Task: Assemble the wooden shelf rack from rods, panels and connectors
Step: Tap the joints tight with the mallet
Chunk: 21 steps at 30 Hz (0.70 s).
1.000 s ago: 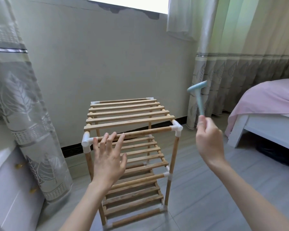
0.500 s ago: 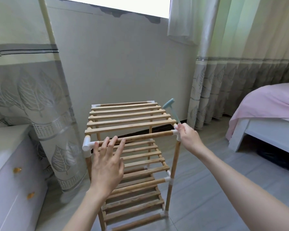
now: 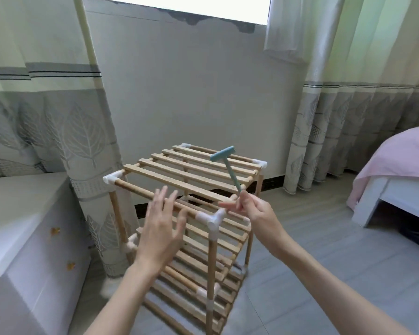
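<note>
Since the earlier frame, the hammer (image 3: pixel 225 165) has been raised by the right hand (image 3: pixel 249 209), gripped at its handle, above the rack (image 3: pixel 191 213) standing on the floor. Left hand (image 3: pixel 160 228) is spread open at the front rod. Fingers could be struck if the blow lands wide of the corner.

A small teal plastic mallet (image 3: pixel 229 165) is gripped by the right hand (image 3: pixel 253 209) above the slatted wooden shelf rack (image 3: pixel 191 175); the left hand (image 3: pixel 161 228) is spread before its front rod.

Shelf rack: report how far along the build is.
Done: the rack stands upright with slatted tiers, rods and white corner connectors fitted. In hand: the right hand grips a small blue mallet above the top tier; the left hand hovers open at the front rod. Left: seemingly only tapping joints tight.
</note>
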{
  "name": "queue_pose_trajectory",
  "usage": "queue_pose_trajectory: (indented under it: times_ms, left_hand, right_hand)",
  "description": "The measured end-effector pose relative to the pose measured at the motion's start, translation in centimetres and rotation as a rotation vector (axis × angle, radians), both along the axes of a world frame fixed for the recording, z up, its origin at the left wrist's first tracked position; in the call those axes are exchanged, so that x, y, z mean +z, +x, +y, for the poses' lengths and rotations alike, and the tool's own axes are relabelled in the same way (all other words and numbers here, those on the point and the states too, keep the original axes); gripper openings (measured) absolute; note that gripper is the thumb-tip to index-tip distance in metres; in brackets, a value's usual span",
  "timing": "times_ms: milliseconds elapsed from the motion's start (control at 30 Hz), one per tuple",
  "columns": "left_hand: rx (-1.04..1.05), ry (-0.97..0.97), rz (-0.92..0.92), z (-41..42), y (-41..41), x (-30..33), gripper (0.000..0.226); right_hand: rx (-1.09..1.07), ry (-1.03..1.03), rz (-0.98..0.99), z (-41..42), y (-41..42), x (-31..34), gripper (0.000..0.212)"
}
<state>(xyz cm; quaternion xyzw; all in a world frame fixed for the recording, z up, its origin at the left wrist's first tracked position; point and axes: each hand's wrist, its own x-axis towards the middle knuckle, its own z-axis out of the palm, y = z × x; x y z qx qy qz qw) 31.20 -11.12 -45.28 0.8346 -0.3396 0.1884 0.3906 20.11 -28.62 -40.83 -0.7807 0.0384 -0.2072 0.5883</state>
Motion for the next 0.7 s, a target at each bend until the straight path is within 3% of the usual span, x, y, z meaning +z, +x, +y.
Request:
queue_pose_trajectory:
  times_ms: [67, 200, 333, 500, 633, 700]
  left_hand:
    - [-0.117, -0.002, -0.136, -0.9, -2.1, -0.2, 0.059]
    - [-0.163, -0.037, -0.332, -2.1, -3.3, -1.3, 0.035]
    - [-0.166, -0.177, -0.318, -2.5, -2.3, -2.0, 0.02]
    - [-0.236, -0.218, -0.228, -1.9, -0.5, -2.2, 0.018]
    - [-0.042, -0.293, -0.106, -0.6, 0.5, -2.2, 0.028]
    - [0.051, -0.345, -0.083, 0.4, 1.0, -2.2, 0.017]
  right_hand:
    - [-0.077, -0.004, -0.051, 0.0, 0.4, 0.4, 0.037]
    - [-0.118, -0.167, 0.011, 0.0, 1.1, -0.6, 0.032]
    - [-0.154, -0.22, -0.002, 0.2, 1.5, -2.0, 0.03]
    - [-0.04, -0.144, 0.11, -0.1, 1.3, -0.4, 0.032]
    - [-0.067, -0.4, 0.223, 1.4, 0.0, 0.4, 0.034]
    - [-0.123, -0.568, 0.122, 2.1, -0.1, 1.6, 0.035]
